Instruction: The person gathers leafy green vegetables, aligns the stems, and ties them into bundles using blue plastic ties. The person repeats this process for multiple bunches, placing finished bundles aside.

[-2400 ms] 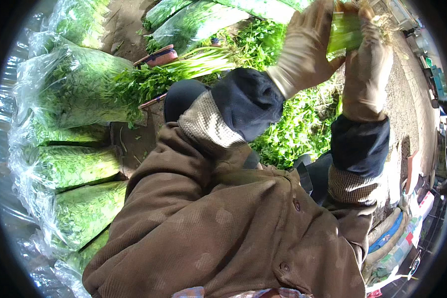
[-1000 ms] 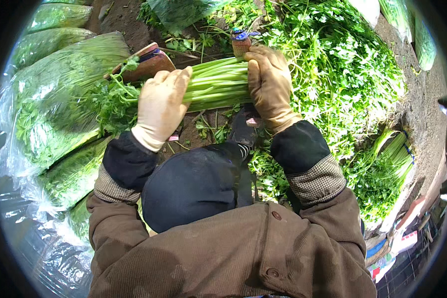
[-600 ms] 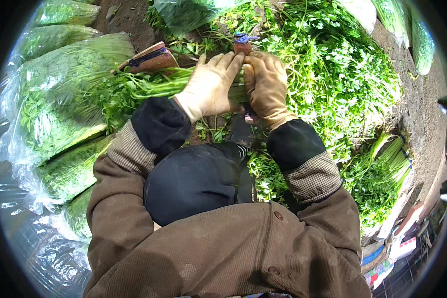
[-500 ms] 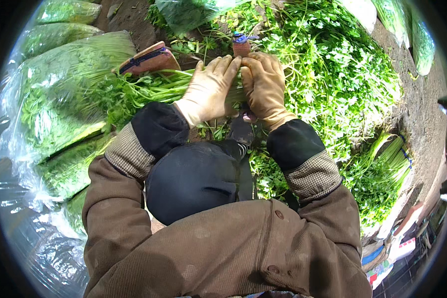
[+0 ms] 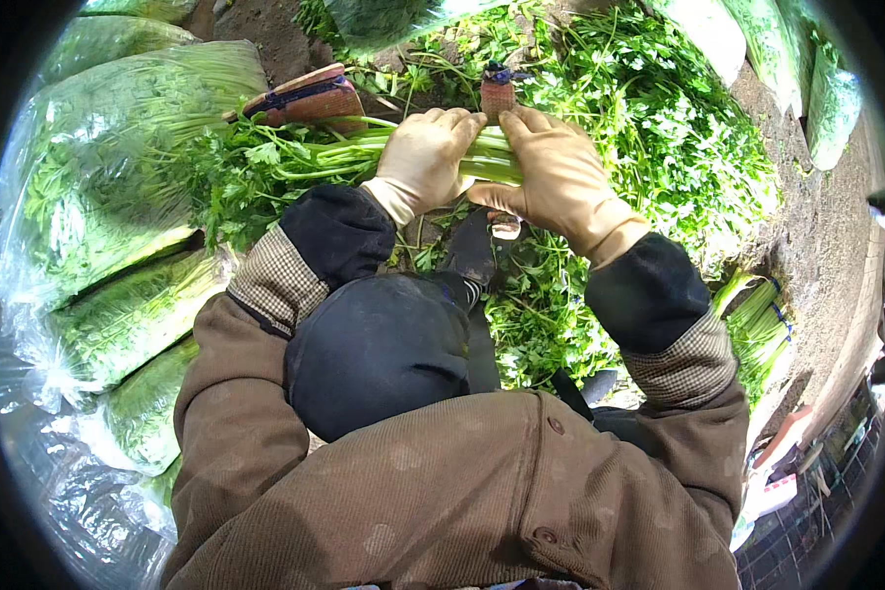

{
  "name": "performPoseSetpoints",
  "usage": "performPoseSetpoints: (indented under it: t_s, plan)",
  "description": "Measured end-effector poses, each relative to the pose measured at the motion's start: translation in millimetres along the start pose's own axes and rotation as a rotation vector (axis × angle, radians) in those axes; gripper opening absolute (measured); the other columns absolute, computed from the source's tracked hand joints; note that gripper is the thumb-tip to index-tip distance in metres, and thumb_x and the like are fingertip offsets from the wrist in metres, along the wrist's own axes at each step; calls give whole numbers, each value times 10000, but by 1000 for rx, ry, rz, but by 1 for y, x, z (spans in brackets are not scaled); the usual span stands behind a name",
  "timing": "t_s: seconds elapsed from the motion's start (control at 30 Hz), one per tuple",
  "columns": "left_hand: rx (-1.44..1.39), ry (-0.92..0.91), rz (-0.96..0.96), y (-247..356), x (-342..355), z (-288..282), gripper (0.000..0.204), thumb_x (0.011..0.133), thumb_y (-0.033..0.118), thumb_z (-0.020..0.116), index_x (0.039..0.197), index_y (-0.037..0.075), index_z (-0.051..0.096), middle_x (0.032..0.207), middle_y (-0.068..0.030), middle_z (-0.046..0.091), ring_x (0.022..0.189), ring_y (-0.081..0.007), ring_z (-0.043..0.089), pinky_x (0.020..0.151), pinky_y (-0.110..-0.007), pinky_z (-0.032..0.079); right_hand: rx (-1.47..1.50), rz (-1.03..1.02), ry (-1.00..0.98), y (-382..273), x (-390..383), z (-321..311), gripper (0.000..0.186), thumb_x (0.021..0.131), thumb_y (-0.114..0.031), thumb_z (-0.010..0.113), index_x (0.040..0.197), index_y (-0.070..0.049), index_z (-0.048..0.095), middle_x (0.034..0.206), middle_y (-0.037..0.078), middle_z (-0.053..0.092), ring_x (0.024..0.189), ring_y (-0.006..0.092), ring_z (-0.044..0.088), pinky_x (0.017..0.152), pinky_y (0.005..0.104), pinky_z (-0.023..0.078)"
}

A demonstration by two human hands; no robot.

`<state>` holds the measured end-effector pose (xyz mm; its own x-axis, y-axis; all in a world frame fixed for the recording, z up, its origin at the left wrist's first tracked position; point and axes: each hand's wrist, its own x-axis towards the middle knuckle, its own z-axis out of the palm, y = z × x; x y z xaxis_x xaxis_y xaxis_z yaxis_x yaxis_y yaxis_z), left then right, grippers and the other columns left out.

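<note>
My left hand, in a pale tan glove, has its fingers curled over a bunch of long green stalks, apparently celery, lying crosswise. Right of it, my right hand, also gloved, grips the same bunch with fingers over the top and thumb on the near side. The leafy ends spill leftward. Behind the bunch, a reddish board with dark blue cord lies at the left, and a short reddish post with blue cord stands beyond my right fingers. What supports the stalks is mostly hidden.
Plastic-bagged greens line the left side; more bags lie at upper right. A large heap of loose leaves covers the right middle, with a banded bunch near my right forearm. My dark-clad knee is below my hands.
Both hands came down from the upper right, where they were raised earlier, onto the bunch. Since then my left hand slid rightward along it; lately my right hand shifted rightward, exposing stalks between them.
</note>
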<state>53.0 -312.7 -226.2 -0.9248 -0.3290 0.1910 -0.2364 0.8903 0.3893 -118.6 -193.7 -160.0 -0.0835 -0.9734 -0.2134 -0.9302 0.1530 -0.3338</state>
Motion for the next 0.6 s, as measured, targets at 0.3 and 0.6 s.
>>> performPoseSetpoints:
  t_s: [0.3, 0.6]
  plan:
    - [200, -259, 31, 9, 10, -41, 776, 738, 225, 763, 1413, 10, 446, 1084, -131, 622, 988, -283, 629, 824, -403, 529, 54, 132, 215, -1, 7, 44, 681, 695, -240, 858, 1267, -69, 530, 1248, 140, 569, 1108, 345, 595, 891, 423, 526]
    - [492, -328, -190, -28, -53, -71, 609, 688, 294, 811, 1190, 24, 596, 1015, -103, 617, 987, -296, 593, 837, -411, 469, 174, 90, 230, 9, 7, 44, 520, 757, -69, 725, 1239, -73, 530, 1194, 153, 577, 1115, 354, 583, 944, 416, 511]
